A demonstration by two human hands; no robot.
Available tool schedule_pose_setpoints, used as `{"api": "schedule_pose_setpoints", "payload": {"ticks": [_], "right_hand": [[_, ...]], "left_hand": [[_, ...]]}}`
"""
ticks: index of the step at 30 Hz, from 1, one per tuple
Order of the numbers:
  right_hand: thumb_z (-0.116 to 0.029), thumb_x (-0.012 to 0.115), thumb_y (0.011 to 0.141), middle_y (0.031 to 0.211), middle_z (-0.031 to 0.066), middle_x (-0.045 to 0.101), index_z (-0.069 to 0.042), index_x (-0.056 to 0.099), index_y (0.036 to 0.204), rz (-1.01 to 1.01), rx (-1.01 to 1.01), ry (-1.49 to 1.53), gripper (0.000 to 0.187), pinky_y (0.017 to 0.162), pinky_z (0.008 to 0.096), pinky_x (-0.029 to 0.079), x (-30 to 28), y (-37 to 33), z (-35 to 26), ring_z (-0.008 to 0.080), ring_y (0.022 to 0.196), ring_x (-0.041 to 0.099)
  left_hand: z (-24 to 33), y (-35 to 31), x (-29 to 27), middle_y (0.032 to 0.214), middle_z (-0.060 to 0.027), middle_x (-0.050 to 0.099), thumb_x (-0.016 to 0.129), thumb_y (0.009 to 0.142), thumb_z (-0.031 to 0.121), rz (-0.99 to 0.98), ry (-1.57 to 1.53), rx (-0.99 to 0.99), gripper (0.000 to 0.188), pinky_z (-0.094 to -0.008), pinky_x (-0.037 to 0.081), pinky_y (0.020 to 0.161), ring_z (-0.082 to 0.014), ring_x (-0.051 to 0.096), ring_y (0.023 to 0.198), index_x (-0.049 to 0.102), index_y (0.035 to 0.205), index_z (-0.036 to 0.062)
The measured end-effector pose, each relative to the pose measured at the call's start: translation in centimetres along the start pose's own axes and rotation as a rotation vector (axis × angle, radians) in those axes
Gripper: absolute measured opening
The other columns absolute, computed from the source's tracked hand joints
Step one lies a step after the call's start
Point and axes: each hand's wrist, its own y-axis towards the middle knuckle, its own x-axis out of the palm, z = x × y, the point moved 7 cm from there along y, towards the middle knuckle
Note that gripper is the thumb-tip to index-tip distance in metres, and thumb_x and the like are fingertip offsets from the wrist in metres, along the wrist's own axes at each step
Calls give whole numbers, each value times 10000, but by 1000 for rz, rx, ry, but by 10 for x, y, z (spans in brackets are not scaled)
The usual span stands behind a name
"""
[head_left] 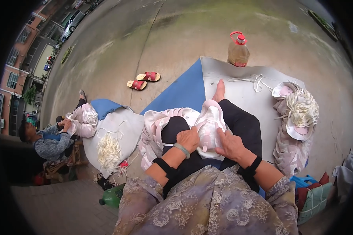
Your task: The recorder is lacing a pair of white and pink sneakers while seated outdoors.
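A white and pink shoe upper (pixel 208 127) lies between my thighs, its rounded toe pointing away from me. My left hand (pixel 188 140) is closed on its left edge, fingers curled in. At the right edge my right hand (pixel 230 145) grips the upper with thumb and fingers; part of that hold is hidden. Beside my left knee, more pink and white shoe uppers (pixel 151 131) lie overlapped in a row. Another row of shoe uppers (pixel 289 152) stretches along my right side, topped by a thick bundle of cream shoelaces (pixel 303 109).
Loose white laces (pixel 257 82) lie on the white and blue sheet (pixel 276 74). Beyond it stand a red-capped bottle (pixel 238 51) and red slippers (pixel 143 81). At left, a person (pixel 53 141) handles uppers near another lace bundle (pixel 109 152). A green bottle (pixel 113 196) is close by.
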Motion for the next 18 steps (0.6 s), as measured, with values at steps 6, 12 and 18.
{"api": "schedule_pose_setpoints", "payload": {"ticks": [6, 12, 18], "right_hand": [[-237, 647, 720, 831, 189, 558, -6, 409, 993, 123, 0, 43, 430, 618, 410, 472, -2, 0, 13, 354, 727, 582], [-211, 625, 755, 816, 210, 557, 0, 402, 955, 66, 64, 126, 367, 673, 433, 454, 33, -2, 32, 364, 786, 567], [-202, 618, 759, 798, 207, 548, -4, 402, 938, 97, -18, 227, 343, 665, 447, 443, 26, 5, 30, 373, 777, 551]], "left_hand": [[4, -14, 15, 677, -220, 591, 504, 807, 244, -41, -81, -43, 270, -504, 426, 630, -400, 578, 651, 448, 896, -5], [17, -5, 21, 693, -226, 593, 493, 809, 243, -117, -95, 84, 282, -497, 432, 647, -405, 584, 691, 441, 933, -5], [18, 13, 32, 696, -231, 592, 487, 799, 216, -235, -60, 152, 261, -491, 438, 651, -405, 587, 700, 465, 906, -21]]}}
